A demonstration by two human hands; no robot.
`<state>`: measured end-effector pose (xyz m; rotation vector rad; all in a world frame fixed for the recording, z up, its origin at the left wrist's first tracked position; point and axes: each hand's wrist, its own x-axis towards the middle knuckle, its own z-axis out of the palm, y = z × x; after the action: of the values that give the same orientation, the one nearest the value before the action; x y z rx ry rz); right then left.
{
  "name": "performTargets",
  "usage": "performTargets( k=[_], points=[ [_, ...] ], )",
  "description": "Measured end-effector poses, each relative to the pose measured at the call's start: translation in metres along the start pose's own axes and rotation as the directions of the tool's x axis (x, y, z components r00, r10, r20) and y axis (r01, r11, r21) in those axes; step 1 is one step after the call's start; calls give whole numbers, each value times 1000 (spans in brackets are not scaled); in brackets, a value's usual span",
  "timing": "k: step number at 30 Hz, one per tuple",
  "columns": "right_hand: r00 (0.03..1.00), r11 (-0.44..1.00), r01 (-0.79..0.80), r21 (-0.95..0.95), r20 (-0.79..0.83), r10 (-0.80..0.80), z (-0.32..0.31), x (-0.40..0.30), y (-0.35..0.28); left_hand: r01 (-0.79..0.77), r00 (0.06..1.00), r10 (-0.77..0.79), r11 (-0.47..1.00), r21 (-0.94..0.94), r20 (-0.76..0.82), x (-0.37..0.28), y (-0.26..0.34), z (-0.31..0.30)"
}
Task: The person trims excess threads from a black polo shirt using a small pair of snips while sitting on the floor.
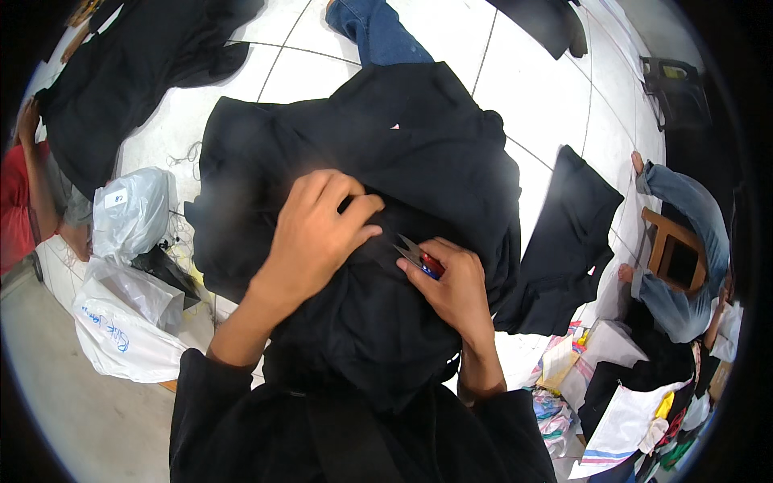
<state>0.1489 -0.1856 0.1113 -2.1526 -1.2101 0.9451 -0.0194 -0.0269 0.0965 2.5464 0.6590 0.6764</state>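
Black fabric (356,145), seemingly a garment, is spread in folds before me and over my lap. My right hand (450,281) grips a pair of thread snips (423,259) with red and blue on the handle. Their two blades are parted and point up and left, toward my other hand. My left hand (323,223) pinches a bit of the black cloth just left of the blade tips. What lies between its fingertips is too dark to make out. A small pale spot shows on the fabric farther up.
Left of me stand a tied plastic bag (130,211) and an open white bag (127,326), with loose threads nearby. Another black cloth piece (561,253) lies on the tiles at right. One person (27,187) handles black fabric at left; another in jeans (682,253) sits at right.
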Motion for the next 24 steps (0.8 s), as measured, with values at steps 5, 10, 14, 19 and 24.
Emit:
performTargets(
  k=[5,10,14,19,24],
  points=[
    [999,980,-44,192,9,43,0,-8,8,-62,998,60,969,-239,-14,-34,20,4],
    [1000,974,-6,228,-20,11,2,-11,9,-2,999,19,936,-352,45,-43,19,18],
    [1000,992,10,129,-10,-9,-3,-16,4,137,983,-72,902,-408,171,-38,18,19],
    [973,989,43,-141,-220,-74,3,-21,-20,299,948,-203,829,-473,244,-49,13,22],
    [980,957,168,-236,-62,-188,-8,-22,-26,345,938,-265,758,-554,222,-56,13,23]
  ],
)
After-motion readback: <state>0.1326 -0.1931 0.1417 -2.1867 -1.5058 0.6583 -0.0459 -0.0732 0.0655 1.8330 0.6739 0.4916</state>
